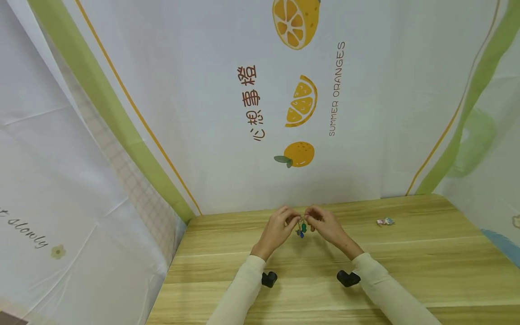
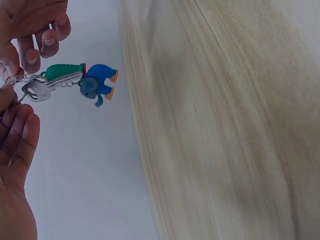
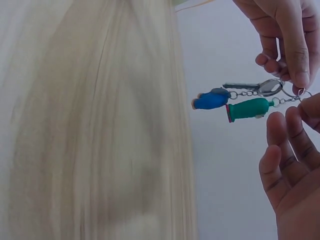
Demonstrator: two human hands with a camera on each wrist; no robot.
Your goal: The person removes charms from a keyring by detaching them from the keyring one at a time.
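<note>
Metal key ring point(image 3: 295, 95) was pinched between the fingertips of both hands, held above the wooden table point(image 1: 406, 266) near its far edge. Left hand point(image 1: 278, 228) and right hand point(image 1: 325, 225) were curled tight on the ring, fingertips nearly touching. Hung below were a silver key point(image 2: 42, 89), a green charm point(image 3: 247, 109) and a blue charm point(image 2: 97, 85), dangling on short chains. Bunch was judged light, stiff at the ring, loose and swinging below; the ring was the surest hold. A small wrapped item point(image 1: 385, 221) lay well apart to the right.
</note>
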